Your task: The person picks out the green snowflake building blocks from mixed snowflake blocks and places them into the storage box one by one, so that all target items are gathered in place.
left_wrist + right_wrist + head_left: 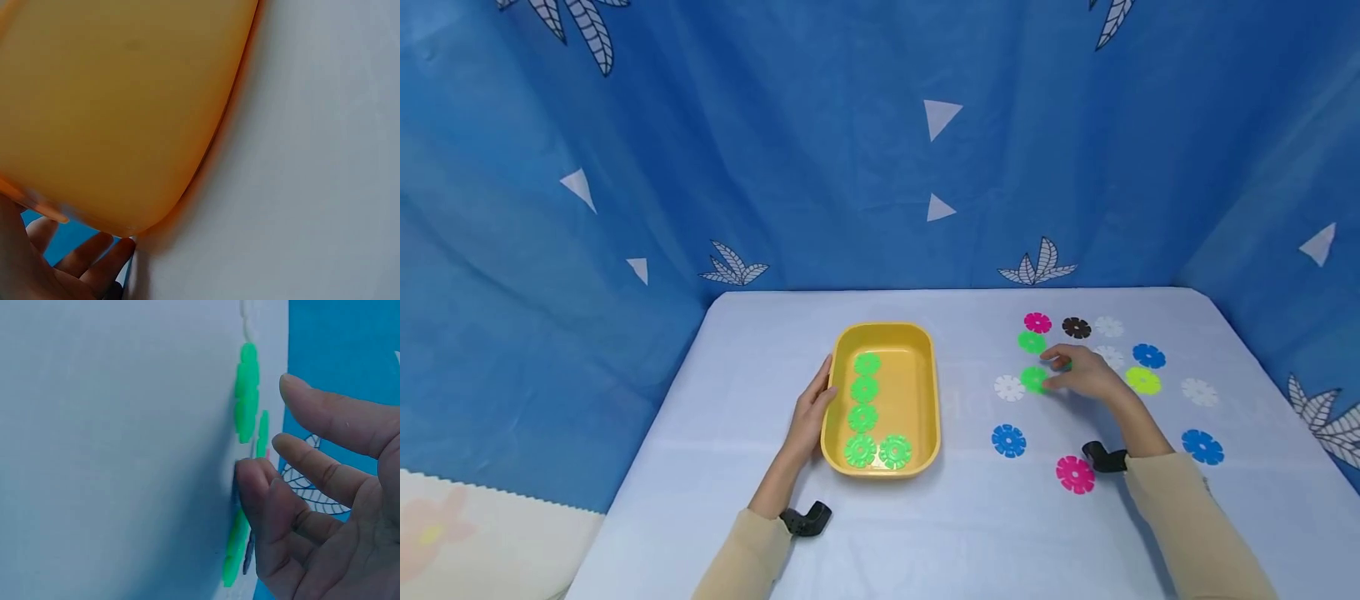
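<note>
At the left side of a yellow plastic tray (928, 450), my left hand (808, 414) holds on, thumb at the rim and fingers along the outer wall. The left wrist view shows the tray's outer wall (119, 119) with the fingertips against it. Several green snowflake discs (862, 418) lie inside the tray. Over the discs on the right, my right hand (1078, 375) hovers low, thumb and index finger apart. A green disc (1033, 380) is right by the thumb, and another green disc (1032, 342) lies beyond. Some green shows under the right fingers too.
Around the right hand lie loose discs: white (1009, 387), blue (1008, 441), pink (1075, 475), black (1077, 327), yellow (1143, 381) and more. The white-covered table (970, 533) meets a blue patterned curtain (850, 167) at its back edge.
</note>
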The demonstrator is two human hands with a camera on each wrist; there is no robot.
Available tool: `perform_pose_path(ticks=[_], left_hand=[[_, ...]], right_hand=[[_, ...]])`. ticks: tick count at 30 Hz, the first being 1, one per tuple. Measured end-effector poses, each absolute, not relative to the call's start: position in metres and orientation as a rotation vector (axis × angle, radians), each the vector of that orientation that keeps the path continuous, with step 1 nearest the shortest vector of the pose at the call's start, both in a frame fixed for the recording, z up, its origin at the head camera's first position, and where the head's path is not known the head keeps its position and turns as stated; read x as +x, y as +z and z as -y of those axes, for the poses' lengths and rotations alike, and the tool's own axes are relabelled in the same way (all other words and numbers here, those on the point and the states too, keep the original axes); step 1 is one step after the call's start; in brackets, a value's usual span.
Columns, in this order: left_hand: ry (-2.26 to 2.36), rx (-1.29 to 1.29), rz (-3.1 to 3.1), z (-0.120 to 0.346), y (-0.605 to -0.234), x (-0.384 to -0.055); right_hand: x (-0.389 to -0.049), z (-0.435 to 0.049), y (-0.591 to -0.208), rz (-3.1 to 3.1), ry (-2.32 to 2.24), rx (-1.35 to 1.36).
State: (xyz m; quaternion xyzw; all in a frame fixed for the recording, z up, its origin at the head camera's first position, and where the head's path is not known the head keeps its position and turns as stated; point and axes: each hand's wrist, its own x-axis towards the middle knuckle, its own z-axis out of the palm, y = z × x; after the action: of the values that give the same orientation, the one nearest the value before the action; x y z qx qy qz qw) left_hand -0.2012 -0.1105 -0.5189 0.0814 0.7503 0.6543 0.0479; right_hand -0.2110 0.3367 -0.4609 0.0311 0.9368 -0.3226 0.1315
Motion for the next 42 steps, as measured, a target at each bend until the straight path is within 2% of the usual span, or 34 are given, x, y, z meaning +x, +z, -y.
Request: perform_pose_path(ticks=[13,17,34,42], left_hand=[[1.973,0.211,-2.259,0.110,-0.528,-0.187],[1.986,0.191,-2.265,0.114,-0.527,-0.185],[1.977,0.211,-2.320,0.115,-0.502,-0.221],[1.946,0.170,-2.247,0.110,-0.488,-0.196]], right_hand=[[-0.194,-0.337,-0.488,-2.724,-0.939,0.096],[-0.199,-0.331,-0.490,-2.739,-0.952,0.085],[-0.233,-0.327,-0.467,-2.796,-0.933,0.074],[-0.220,-0.332,-0.474,-2.765,-0.934,0.098]])
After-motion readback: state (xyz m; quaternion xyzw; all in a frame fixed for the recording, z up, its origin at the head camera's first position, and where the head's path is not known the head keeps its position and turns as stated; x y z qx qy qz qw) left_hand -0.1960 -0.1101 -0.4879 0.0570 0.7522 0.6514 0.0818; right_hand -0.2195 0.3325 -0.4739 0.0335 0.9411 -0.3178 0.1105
